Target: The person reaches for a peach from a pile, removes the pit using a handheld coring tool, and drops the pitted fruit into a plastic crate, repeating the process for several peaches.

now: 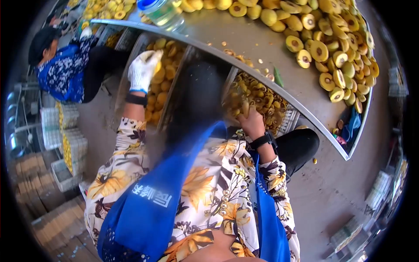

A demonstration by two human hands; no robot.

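My left hand [143, 72], in a white knitted glove, is closed around a yellow peach [157, 67], only part of which shows. It is above a crate of whole yellow peaches [162, 89] on my left. My bare right hand [252, 122] is over a crate of small cut peach pieces [262, 98] on my right. Its fingers are curled and pressed together, and motion blur around the fingertips hides what they hold. Many halved peaches [321, 50] with brown centres are heaped on the metal table [218, 32] in front of me.
The table's raised metal rim [301, 107] runs diagonally past both crates. A clear bottle with a blue cap [161, 15] stands on the table, near a green leaf [278, 76]. At the left another person [65, 72] sits by the table. Stacked crates [70, 144] stand on the floor behind.
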